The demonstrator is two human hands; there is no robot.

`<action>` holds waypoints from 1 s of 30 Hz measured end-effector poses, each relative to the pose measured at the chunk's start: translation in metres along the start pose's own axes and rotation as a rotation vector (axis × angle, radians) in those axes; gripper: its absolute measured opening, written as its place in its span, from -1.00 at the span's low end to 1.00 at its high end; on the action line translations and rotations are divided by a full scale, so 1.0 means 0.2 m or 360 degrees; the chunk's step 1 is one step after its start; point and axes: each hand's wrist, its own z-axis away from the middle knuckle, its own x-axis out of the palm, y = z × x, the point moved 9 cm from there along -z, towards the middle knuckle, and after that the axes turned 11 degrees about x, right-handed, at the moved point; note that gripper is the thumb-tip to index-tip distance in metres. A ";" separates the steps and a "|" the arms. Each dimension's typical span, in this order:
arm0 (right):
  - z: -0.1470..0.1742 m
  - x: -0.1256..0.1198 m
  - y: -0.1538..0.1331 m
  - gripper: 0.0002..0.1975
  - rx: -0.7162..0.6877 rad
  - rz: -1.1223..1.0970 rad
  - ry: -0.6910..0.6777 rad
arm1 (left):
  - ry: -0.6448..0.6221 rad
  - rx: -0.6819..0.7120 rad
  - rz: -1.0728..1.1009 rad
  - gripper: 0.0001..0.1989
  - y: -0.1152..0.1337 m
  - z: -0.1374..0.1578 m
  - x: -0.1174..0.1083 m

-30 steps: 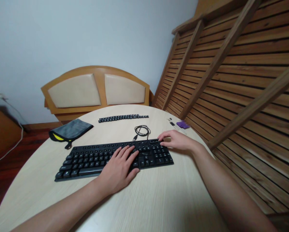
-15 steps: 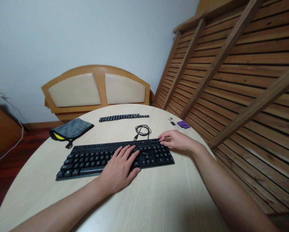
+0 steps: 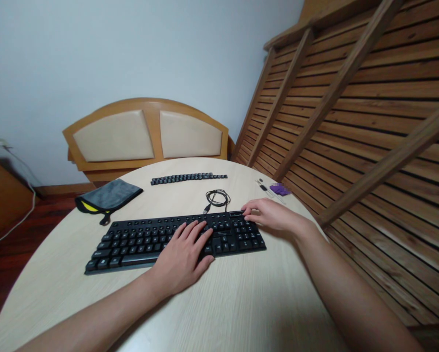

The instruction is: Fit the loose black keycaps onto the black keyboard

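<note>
A black keyboard [image 3: 138,244] lies across the table, with light markings on its keys. My left hand [image 3: 182,254] rests flat over the keys right of the space bar, its fingers spread and touching them. At the keyboard's upper right corner, my right hand [image 3: 268,213] is curled with thumb and fingertips brought together on the number pad's top edge. What sits between those fingertips, if anything, is too small to make out. Behind the keyboard lies its coiled black cable [image 3: 218,197] with a USB plug [image 3: 206,209].
Loose black keycaps [image 3: 184,179] stand in rows at the table's far side. A grey cloth [image 3: 112,193] with a yellow underside lies left. Purple cloth [image 3: 280,189] and a thin wire tool [image 3: 268,189] lie right. Wooden slats [image 3: 351,137] lean beside the round table [image 3: 222,303].
Both hands hold nearly the same places. The right fingertips shift only very slightly at the keyboard's corner.
</note>
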 end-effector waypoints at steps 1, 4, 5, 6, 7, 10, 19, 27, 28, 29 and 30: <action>0.00 0.00 0.00 -0.84 0.0000 -0.0004 -0.0001 | -0.0006 0.0000 -0.0003 -0.43 0.00 0.00 0.00; -0.01 0.01 0.01 -0.86 0.0005 0.0009 0.0004 | -0.0019 -0.0002 -0.0003 -0.42 0.00 0.00 0.00; -0.01 0.01 0.02 -0.86 0.0007 0.0020 0.0013 | -0.0021 -0.0004 -0.0001 -0.42 0.00 0.00 0.00; -0.01 0.01 0.01 -0.86 0.0007 0.0031 0.0025 | -0.0020 -0.0007 0.0001 -0.42 0.00 0.00 0.00; -0.01 0.00 0.01 -0.86 0.0003 0.0041 0.0033 | -0.0017 -0.0008 0.0003 -0.42 0.00 0.00 0.00; -0.01 0.00 0.00 -0.87 -0.0021 0.0053 0.0032 | -0.0006 -0.0003 0.0005 -0.42 0.00 0.00 0.01; -0.01 0.01 -0.01 -0.84 0.0012 0.0034 0.0012 | -0.0054 -0.0010 -0.0008 -0.41 0.00 0.00 0.01; -0.01 0.01 -0.01 -0.88 -0.0012 0.0082 0.0012 | -0.0052 -0.0016 -0.0004 -0.42 0.00 0.00 0.00; -0.01 0.01 -0.01 -0.87 -0.0029 0.0063 0.0010 | -0.0049 -0.0017 -0.0003 -0.42 0.00 0.00 0.01; -0.01 0.00 -0.01 -0.87 -0.0047 0.0035 0.0011 | -0.0047 -0.0017 -0.0002 -0.42 0.00 0.00 0.01; 0.00 0.00 -0.01 -0.86 -0.0060 0.0004 0.0015 | -0.0045 -0.0014 -0.0002 -0.42 0.00 0.00 0.01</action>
